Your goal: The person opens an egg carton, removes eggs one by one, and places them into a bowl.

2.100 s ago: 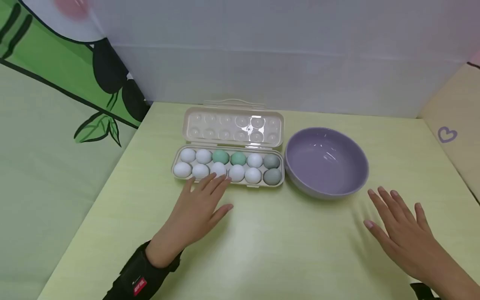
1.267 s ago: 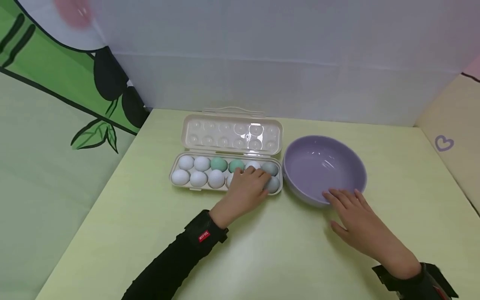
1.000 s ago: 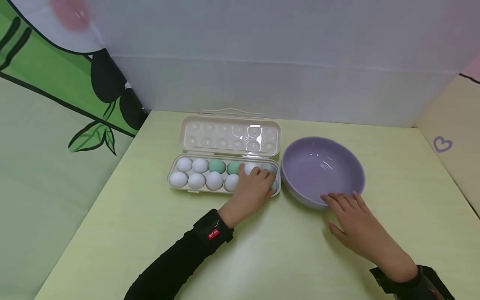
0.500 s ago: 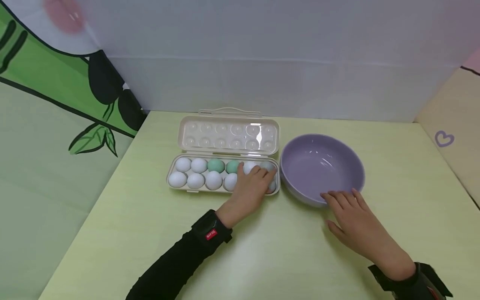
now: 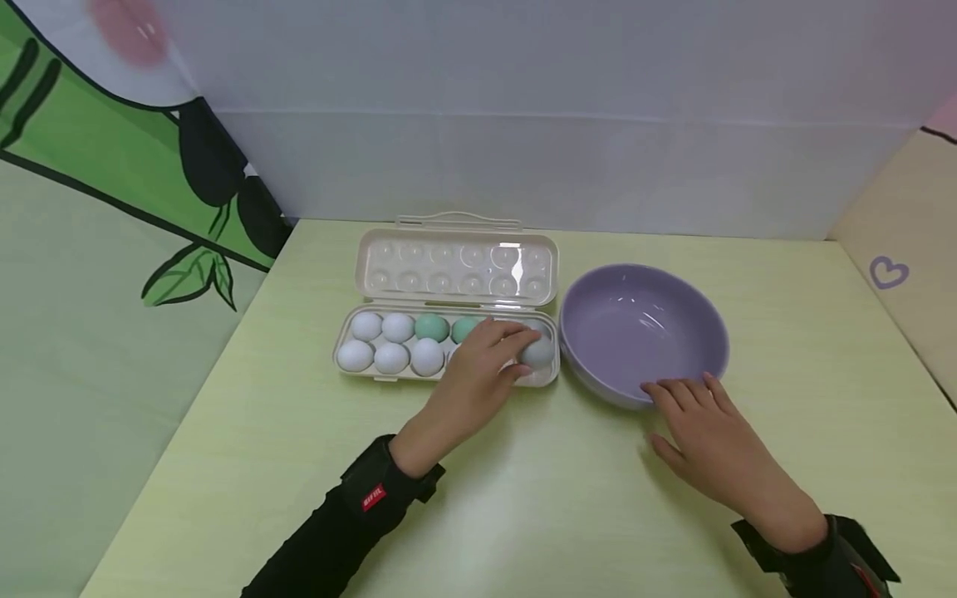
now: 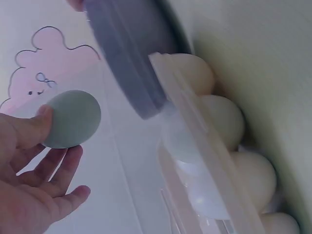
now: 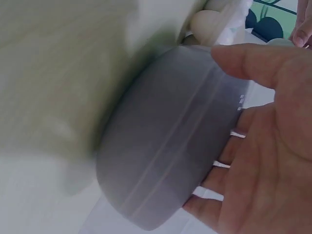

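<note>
My left hand [image 5: 474, 374] pinches a grey-green egg [image 5: 537, 352] between thumb and fingers, raised over the right end of the open egg carton [image 5: 456, 379]. The left wrist view shows that egg [image 6: 74, 119] at the fingertips, apart from the carton [image 6: 204, 131]. White eggs [image 5: 392, 358] and green eggs [image 5: 431, 327] sit in the carton's two rows; my hand hides some on the right. My right hand [image 5: 710, 440] holds the near rim of the purple bowl [image 5: 635, 332], its fingers over the edge. In the right wrist view the thumb lies along the bowl's outer wall [image 7: 165, 141].
The carton's lid [image 5: 456, 266] is folded back toward the rear cloth wall [image 5: 463, 166]. The bowl stands close against the carton's right end. Pale yellow tabletop [image 5: 538, 515] stretches in front of both, and a printed side panel [image 5: 905, 216] borders it on the right.
My left hand has moved right along the carton, taken hold of the grey-green egg and lifted it. My right hand has come left from beside the bowl onto its near rim.
</note>
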The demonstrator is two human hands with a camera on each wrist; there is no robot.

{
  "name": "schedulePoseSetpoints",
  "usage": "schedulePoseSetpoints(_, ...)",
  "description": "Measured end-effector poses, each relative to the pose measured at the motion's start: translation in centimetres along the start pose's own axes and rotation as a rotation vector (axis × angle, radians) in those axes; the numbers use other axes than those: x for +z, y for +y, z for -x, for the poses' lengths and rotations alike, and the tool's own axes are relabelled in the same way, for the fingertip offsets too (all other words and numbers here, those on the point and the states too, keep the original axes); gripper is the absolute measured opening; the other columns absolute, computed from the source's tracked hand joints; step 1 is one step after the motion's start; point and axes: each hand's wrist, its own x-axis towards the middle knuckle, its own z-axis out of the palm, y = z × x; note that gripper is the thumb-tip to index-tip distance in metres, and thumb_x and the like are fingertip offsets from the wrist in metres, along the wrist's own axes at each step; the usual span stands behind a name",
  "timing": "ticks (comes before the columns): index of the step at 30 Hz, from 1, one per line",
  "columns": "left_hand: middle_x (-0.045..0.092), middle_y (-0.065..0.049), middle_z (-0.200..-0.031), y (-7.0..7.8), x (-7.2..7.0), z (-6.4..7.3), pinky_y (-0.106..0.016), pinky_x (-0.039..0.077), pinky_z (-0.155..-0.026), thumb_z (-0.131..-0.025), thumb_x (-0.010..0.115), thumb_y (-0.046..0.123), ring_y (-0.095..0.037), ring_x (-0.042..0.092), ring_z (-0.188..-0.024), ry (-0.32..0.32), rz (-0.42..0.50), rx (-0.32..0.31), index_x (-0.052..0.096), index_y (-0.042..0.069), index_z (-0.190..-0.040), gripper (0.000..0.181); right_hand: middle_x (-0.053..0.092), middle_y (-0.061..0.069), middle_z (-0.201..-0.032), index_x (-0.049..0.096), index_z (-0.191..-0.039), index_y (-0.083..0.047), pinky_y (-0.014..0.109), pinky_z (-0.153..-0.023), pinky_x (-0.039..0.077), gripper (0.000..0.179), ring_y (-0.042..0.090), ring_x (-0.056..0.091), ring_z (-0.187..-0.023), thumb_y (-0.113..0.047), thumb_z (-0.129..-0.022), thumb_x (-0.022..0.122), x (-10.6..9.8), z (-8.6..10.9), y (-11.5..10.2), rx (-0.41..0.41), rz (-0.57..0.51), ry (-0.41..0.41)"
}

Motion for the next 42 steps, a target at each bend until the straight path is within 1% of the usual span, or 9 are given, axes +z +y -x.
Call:
schedulePoseSetpoints(3, 0.055, -0.002, -0.110, 1.0, -0.7, 0.4, -0.024, 0.041, -0.088, -0.077, 0.069, 0.011, -0.012, 0.049, -0.105, 0.020, 0.145, -0.023, 0.057, 0.010, -0.114, 0.038, 0.052, 0.014, -0.114, 0.038, -0.129, -0.006, 0.058, -0.097, 0.027, 0.062, 0.033, 0.046, -0.107, -0.026, -0.077, 0.066, -0.8, -0.6, -0.5, 0.033, -0.038, -0.017)
schedulePoseSetpoints(8, 0.058, -0.001, -0.110, 2.6, -1.0, 0.9, -0.024, 0.043, -0.087, -0.075, 0.072, 0.012, -0.009, 0.051, -0.104, 0.038, 0.327, -0.035, 0.058, 0.011, -0.112, 0.040, 0.044, 0.009, -0.130, 0.024, -0.139, -0.015, 0.050, -0.098, 0.032, 0.073, 0.027, 0.042, -0.117, -0.038, -0.082, 0.064, -2.4, -2.7, -2.8, 0.089, -0.263, 0.041)
schedulePoseSetpoints(12, 0.060, -0.003, -0.109, 3.4, -0.7, 1.2, -0.027, 0.043, -0.089, -0.077, 0.070, 0.013, -0.012, 0.052, -0.105, 0.032, 0.425, -0.002, 0.057, 0.010, -0.113, 0.039, 0.046, 0.002, -0.125, 0.031, -0.134, -0.014, 0.036, -0.085, 0.045, 0.073, 0.016, 0.050, -0.105, -0.042, -0.078, 0.068, -3.3, -4.1, -5.1, 0.014, -0.435, 0.180)
schedulePoseSetpoints(16, 0.060, -0.004, -0.110, 3.8, -0.3, 1.7, -0.027, 0.043, -0.088, -0.080, 0.067, 0.012, -0.013, 0.053, -0.104, 0.013, 0.489, 0.018, 0.055, 0.008, -0.115, 0.038, 0.051, -0.001, -0.111, 0.045, -0.120, -0.008, 0.023, -0.072, 0.047, 0.052, 0.008, 0.051, -0.088, -0.034, -0.080, 0.067, -3.2, -5.0, -6.7, -0.120, -0.511, 0.335)
schedulePoseSetpoints(22, 0.059, -0.004, -0.110, 3.8, 0.0, 2.2, -0.028, 0.044, -0.087, -0.080, 0.067, 0.012, -0.013, 0.053, -0.104, 0.012, 0.511, 0.004, 0.055, 0.008, -0.114, 0.037, 0.052, -0.003, -0.106, 0.054, -0.108, -0.009, 0.018, -0.067, 0.047, 0.034, 0.007, 0.052, -0.084, -0.026, -0.080, 0.064, -2.7, -5.4, -6.9, -0.187, -0.477, 0.424)
schedulePoseSetpoints(27, 0.058, -0.004, -0.114, 3.2, -0.2, 2.4, -0.029, 0.042, -0.090, -0.083, 0.064, 0.012, -0.014, 0.051, -0.108, 0.018, 0.484, -0.047, 0.057, 0.011, -0.112, 0.030, 0.055, -0.003, -0.102, 0.055, -0.105, -0.012, 0.021, -0.060, 0.048, 0.036, 0.006, 0.055, -0.075, -0.026, -0.074, 0.066, -2.8, -5.4, -5.4, -0.129, -0.341, 0.430)
schedulePoseSetpoints(31, 0.057, -0.003, -0.116, 2.2, -1.1, 2.8, -0.031, 0.041, -0.092, -0.086, 0.061, 0.012, -0.015, 0.050, -0.110, 0.030, 0.441, -0.105, 0.058, 0.012, -0.110, 0.024, 0.057, -0.001, -0.100, 0.055, -0.104, -0.013, 0.024, -0.051, 0.046, 0.041, 0.007, 0.054, -0.065, -0.023, -0.068, 0.071, -3.5, -5.2, -2.3, -0.013, -0.269, 0.411)
schedulePoseSetpoints(35, 0.058, -0.003, -0.115, 1.1, -2.4, 3.6, -0.032, 0.043, -0.090, -0.086, 0.059, 0.010, -0.015, 0.052, -0.106, 0.043, 0.413, -0.168, 0.059, 0.013, -0.109, 0.023, 0.056, 0.002, -0.099, 0.053, -0.107, -0.014, 0.028, -0.049, 0.044, 0.045, 0.010, 0.052, -0.063, -0.021, -0.067, 0.073, -4.2, -5.4, 1.1, 0.084, -0.202, 0.327)
schedulePoseSetpoints(42, 0.059, -0.001, -0.112, 0.1, -4.0, 4.8, -0.029, 0.045, -0.086, -0.087, 0.057, 0.008, -0.014, 0.055, -0.100, 0.067, 0.387, -0.232, 0.058, 0.014, -0.111, 0.024, 0.056, 0.002, -0.097, 0.054, -0.107, -0.016, 0.036, -0.058, 0.043, 0.035, 0.016, 0.052, -0.076, -0.026, -0.077, 0.068, -4.2, -7.3, 4.8, 0.211, -0.215, 0.009)
